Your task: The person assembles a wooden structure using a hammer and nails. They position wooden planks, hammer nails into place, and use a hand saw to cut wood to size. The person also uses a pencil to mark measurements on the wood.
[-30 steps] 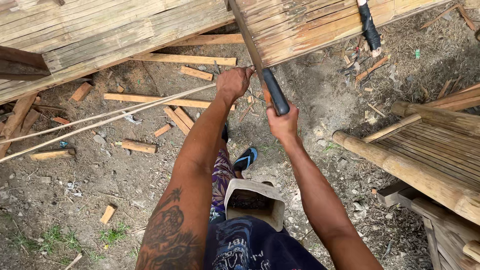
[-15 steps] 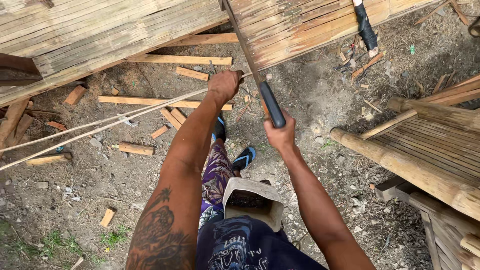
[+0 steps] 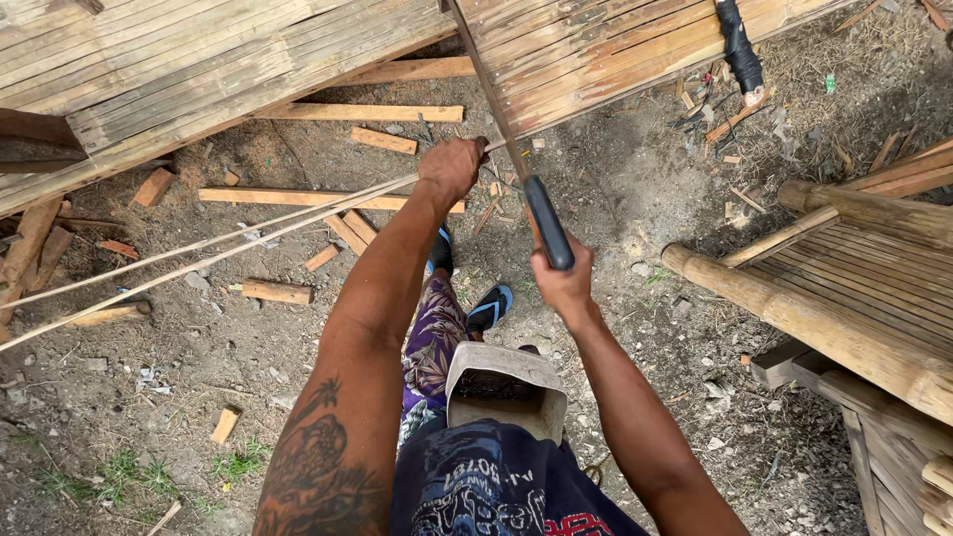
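My left hand point(image 3: 452, 169) is closed around the end of thin, long bamboo strips point(image 3: 218, 243) that stretch away to the left above the dirt. My right hand point(image 3: 562, 286) grips the dark handle point(image 3: 548, 223) of a long knife. The knife's narrow blade point(image 3: 486, 84) runs up and away past my left hand toward the bamboo panels. The blade meets the strips right beside my left fist. Both arms are stretched out in front of me.
Flat bamboo panels point(image 3: 199, 69) lie across the top. A bamboo frame point(image 3: 844, 298) with thick poles stands at the right. Several wood offcuts point(image 3: 278, 291) litter the dirt. A black-wrapped tool point(image 3: 740, 50) lies at the top right. A sheath point(image 3: 504, 389) hangs at my waist above sandalled feet point(image 3: 491, 306).
My right hand and the knife handle have drawn slightly down toward my body. My left hand keeps its hold on the strips and has shifted a little left.
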